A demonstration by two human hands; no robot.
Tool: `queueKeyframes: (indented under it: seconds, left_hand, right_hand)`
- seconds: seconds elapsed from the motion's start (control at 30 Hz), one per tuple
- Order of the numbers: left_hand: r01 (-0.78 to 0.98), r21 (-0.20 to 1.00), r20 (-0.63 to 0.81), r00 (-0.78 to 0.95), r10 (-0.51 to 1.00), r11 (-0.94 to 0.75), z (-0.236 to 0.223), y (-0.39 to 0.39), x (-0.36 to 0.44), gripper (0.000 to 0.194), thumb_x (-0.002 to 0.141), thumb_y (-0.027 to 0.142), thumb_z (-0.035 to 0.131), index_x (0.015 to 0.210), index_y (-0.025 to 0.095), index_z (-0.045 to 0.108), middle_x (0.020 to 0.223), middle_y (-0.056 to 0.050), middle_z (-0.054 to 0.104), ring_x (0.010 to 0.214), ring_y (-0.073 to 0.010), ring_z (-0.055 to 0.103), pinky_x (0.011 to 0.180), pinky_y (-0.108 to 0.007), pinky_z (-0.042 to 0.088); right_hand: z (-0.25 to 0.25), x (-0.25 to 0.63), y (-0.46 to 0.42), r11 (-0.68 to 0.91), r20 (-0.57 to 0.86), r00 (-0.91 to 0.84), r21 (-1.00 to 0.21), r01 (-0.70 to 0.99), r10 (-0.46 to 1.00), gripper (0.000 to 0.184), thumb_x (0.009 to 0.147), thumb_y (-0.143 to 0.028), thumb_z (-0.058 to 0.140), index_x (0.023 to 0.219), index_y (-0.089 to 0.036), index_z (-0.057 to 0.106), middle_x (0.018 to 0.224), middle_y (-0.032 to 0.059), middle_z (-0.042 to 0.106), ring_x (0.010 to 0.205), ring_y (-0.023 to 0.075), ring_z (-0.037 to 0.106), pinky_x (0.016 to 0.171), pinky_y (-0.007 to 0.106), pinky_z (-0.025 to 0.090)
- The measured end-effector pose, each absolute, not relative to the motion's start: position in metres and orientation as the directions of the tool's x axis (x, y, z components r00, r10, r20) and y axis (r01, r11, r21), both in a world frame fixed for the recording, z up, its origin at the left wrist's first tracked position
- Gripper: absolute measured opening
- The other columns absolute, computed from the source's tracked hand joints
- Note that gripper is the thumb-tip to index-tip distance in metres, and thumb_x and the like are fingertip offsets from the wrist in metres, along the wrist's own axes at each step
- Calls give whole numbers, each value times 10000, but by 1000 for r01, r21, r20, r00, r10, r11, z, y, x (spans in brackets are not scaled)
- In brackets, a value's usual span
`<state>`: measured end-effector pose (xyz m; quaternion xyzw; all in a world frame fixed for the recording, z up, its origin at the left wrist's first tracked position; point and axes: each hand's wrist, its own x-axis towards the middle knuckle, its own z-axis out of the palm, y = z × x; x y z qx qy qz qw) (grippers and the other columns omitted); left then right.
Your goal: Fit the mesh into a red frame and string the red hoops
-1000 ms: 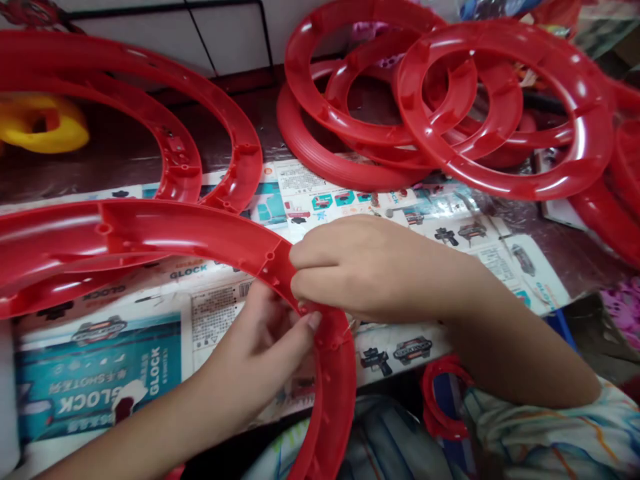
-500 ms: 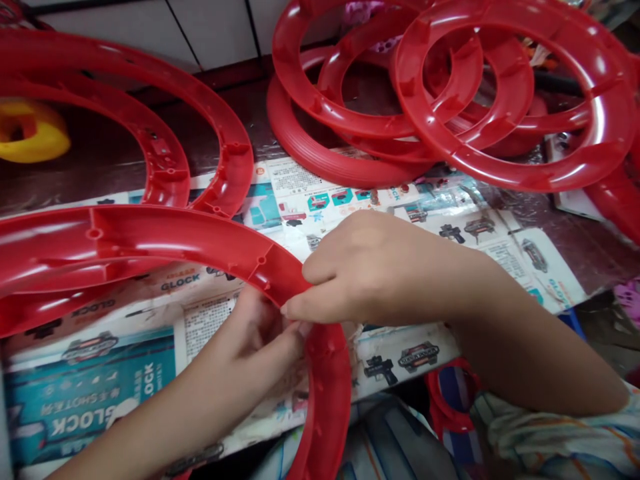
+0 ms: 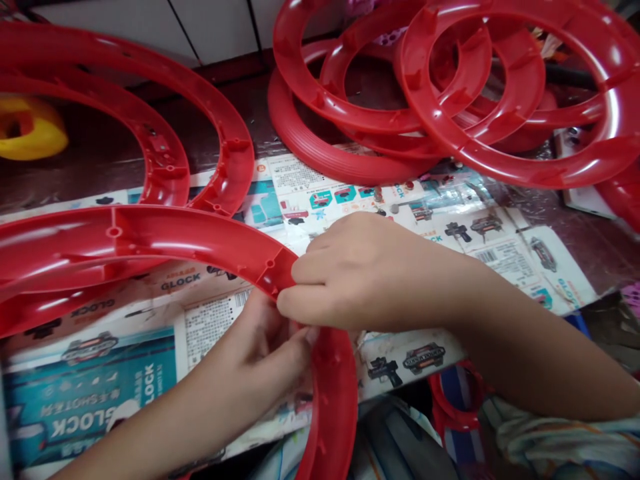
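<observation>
A large red plastic ring (image 3: 170, 233), its ribbed hollow side facing up, lies between my two hands and runs off the left and bottom edges. My left hand (image 3: 270, 347) is closed on the ring's inner edge from below, with the thumb on the near side. Over the same stretch of ring, my right hand (image 3: 350, 277) bends down with its fingers curled together against the plastic. Its thumb and fingertips are hidden, so any small piece between them cannot be made out.
Flattened printed cardboard (image 3: 120, 387) covers the near tabletop. More red rings (image 3: 235, 153) stand at the back left, beside a yellow part (image 3: 35, 130). Several red rings (image 3: 345, 160) are heaped at the back right. A tiled wall (image 3: 220, 33) closes off the rear.
The held ring has shifted slightly to the right under my hands. My right hand has moved a little left along it, with the fingers still curled. My left hand keeps its hold.
</observation>
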<state>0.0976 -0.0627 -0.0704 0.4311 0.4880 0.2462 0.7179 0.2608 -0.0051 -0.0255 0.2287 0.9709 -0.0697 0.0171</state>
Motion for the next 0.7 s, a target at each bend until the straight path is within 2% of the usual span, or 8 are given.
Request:
queueKeyframes:
  seconds: [0.1,0.23,0.33,0.43,0.57,0.7]
  left_hand:
    - [65,855,-494,403,770,514,-70,-66,97,399,788,358,659,1147,231,538,942,-62,687,971,-247,626,791,-335,548]
    - [44,854,-491,402,773,519,-73,-71,98,271,844,315,620,1093,242,541,1082,-50,667,920,-174,652,753,-252,565]
    - [39,881,-451,369,813,471,-77,-74,100,232,850,286,613,1067,244,542,1074,-30,670,884,-149,670,709,-218,574]
    - [78,909,-411,320,853,409,-82,-75,99,197,869,275,581,1053,258,511,994,1,682,799,-121,674,657,-199,572]
    - [118,918,-397,322,860,379,-84,-77,96,200,871,274,579,1040,266,471,858,36,681,686,-97,646,605,-181,550]
    - [135,908,-416,387,823,396,-81,-78,97,218,858,282,609,1032,253,480,910,15,678,792,-115,648,672,-192,543]
  right_hand:
    - [-26,261,-4,878,-112,-888,-134,459,447,149,846,-180,568,705,-224,587,602,-48,447,562,100,369,498,274,151]
    - [-25,259,-5,872,-160,-882,-152,466,443,142,830,-147,580,708,-216,593,606,-53,480,550,103,338,486,268,149]
    - [-24,257,-6,857,-231,-868,-182,483,440,127,811,-132,595,715,-214,606,608,-49,498,537,110,318,478,264,149]
    - [-23,257,-7,838,-230,-855,-198,509,465,93,802,-135,612,745,-208,615,606,-49,495,530,113,309,486,264,147]
    - [-25,260,-4,789,-194,-857,-335,515,477,101,844,-187,579,768,-221,637,688,-40,556,602,113,408,520,253,212]
    - [-28,264,0,740,-177,-884,-490,461,433,136,861,-176,574,797,-238,675,790,-44,619,737,98,502,590,236,272]
